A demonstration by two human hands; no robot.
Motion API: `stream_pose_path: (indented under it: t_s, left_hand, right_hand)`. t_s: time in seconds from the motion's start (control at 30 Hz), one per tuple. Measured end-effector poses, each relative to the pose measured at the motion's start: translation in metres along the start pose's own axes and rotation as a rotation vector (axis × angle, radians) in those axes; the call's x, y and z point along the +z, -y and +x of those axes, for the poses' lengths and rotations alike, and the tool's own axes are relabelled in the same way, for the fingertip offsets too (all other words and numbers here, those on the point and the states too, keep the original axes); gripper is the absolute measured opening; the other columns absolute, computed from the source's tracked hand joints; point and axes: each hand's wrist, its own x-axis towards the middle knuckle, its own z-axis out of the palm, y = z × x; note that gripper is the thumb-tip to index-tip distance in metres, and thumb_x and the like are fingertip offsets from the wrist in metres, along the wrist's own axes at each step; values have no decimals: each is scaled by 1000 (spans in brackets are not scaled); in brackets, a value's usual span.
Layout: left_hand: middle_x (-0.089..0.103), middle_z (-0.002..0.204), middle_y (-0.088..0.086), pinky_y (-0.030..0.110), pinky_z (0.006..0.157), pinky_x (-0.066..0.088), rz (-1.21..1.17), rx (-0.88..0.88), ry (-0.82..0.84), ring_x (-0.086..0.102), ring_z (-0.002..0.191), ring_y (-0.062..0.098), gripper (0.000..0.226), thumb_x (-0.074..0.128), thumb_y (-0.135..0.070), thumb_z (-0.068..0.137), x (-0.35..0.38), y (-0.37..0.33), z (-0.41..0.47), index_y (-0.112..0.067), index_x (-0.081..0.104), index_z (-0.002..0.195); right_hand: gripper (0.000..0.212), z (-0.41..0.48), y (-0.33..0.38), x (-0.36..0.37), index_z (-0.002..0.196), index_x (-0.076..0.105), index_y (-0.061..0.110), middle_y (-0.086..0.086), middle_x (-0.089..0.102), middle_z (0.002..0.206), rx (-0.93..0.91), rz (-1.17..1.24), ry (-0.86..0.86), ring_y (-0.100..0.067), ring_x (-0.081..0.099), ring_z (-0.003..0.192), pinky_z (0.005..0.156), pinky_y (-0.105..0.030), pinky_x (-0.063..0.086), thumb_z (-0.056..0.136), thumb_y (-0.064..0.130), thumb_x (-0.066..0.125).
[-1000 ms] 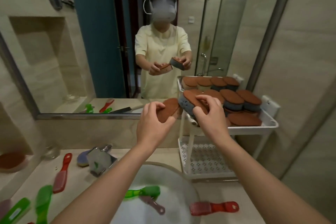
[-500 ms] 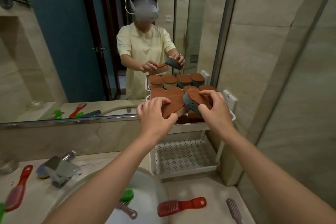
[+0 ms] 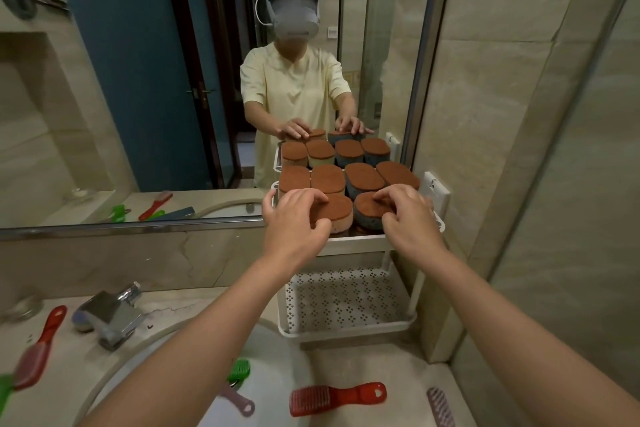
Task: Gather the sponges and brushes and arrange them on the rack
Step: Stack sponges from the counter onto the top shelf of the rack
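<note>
A white two-tier rack (image 3: pixel 356 331) stands on the counter against the mirror. Its top shelf holds several brown-topped sponges (image 3: pixel 328 178) in rows. My left hand (image 3: pixel 294 222) presses on a yellow-sided sponge (image 3: pixel 337 213) in the front row. My right hand (image 3: pixel 405 215) rests its fingers on a grey-sided sponge (image 3: pixel 369 215) beside it. Both sponges sit on the shelf. A red brush (image 3: pixel 337 397) lies on the counter in front, a green brush (image 3: pixel 239 369) and a purple brush (image 3: pixel 239 402) lie in the sink. The lower shelf is bare.
A chrome tap (image 3: pixel 110 314) stands left of the white sink (image 3: pixel 110 381). Another red brush (image 3: pixel 38 350) lies at the far left, a mauve brush (image 3: pixel 440 406) at the lower right. The mirror (image 3: pixel 138 80) reflects the person; a tiled wall closes the right side.
Both hands have lowered their sponges from the air onto the front row of the top shelf. The view has shifted right and closer to the rack.
</note>
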Motion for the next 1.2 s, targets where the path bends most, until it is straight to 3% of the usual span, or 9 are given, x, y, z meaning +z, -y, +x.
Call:
stream_pose_path:
  t_s: [0.1, 0.17, 0.33, 0.47, 0.7, 0.83, 1.0, 1.1, 1.2]
  left_hand:
    - [56, 121, -17, 41, 119, 2, 46, 26, 7, 42, 125, 4, 33, 49, -31, 80, 3, 1, 0, -33, 59, 111]
    - [51, 123, -13, 39, 118, 4, 87, 18, -14, 37, 126, 8, 35, 50, -32, 81, 6, 1, -2, -34, 60, 114]
    - [45, 119, -7, 33, 112, 9, 154, 13, -21, 35, 120, 14, 40, 49, -32, 85, 7, 4, -9, -33, 57, 124]
    - [45, 125, -10, 36, 117, 9, 99, 39, -33, 33, 126, 11, 45, 51, -31, 82, -1, 7, -12, -33, 54, 127]
    - [45, 131, -14, 35, 115, 21, -80, -23, -162, 33, 131, 7, 45, 52, -28, 81, -30, 37, -31, -31, 53, 126]
    - [46, 130, -15, 33, 113, 24, -84, -89, -206, 35, 128, 5, 43, 56, -25, 82, -61, 73, -48, -31, 53, 124]
    - [48, 129, -11, 34, 110, 28, -49, -163, -221, 38, 127, 9, 43, 57, -21, 82, -105, 130, -74, -29, 53, 124]
    - [49, 127, -11, 29, 105, 30, -58, -228, -190, 40, 123, 8, 39, 57, -19, 85, -133, 163, -89, -29, 54, 122]
    - [49, 126, -13, 29, 101, 37, -76, -290, -161, 43, 119, 6, 36, 56, -19, 86, -158, 198, -108, -31, 56, 120]
  right_hand:
    - [38, 0, 1, 6, 113, 61, 25, 6, 52, 134, -7, -17, -1, -19, 28, 142, 121, -52, -3, 87, 3, 44]
    - [38, -3, 1, 8, 116, 63, 23, 4, 49, 139, -1, -46, -41, -17, 24, 144, 120, -49, -7, 89, 5, 44]
    - [38, -8, 5, 12, 118, 65, 25, 3, 50, 126, 14, -85, -98, -17, 36, 131, 120, -54, 2, 86, 11, 49]
    - [43, -12, 16, 18, 121, 60, 26, 2, 48, 134, -10, -89, -150, -20, 26, 141, 120, -54, -2, 82, 8, 53]
    - [43, -17, 77, 38, 117, 60, 20, 3, 52, 133, -247, 154, -248, -18, 28, 142, 121, -51, 7, 78, 5, 50]
    - [41, -22, 127, 67, 115, 62, 15, 1, 57, 129, -361, 272, -215, -18, 34, 140, 120, -45, 17, 77, 1, 52]
    - [37, -34, 187, 121, 112, 63, 14, -1, 59, 123, -425, 316, -101, -20, 41, 134, 117, -23, 16, 78, 3, 54]
    - [35, -44, 220, 155, 109, 65, 14, 0, 59, 119, -410, 340, -5, -20, 45, 126, 111, -32, 31, 77, 5, 53]
    - [35, -57, 249, 188, 112, 65, 18, 4, 57, 120, -360, 327, 122, -14, 43, 122, 103, -24, 30, 80, 5, 55]
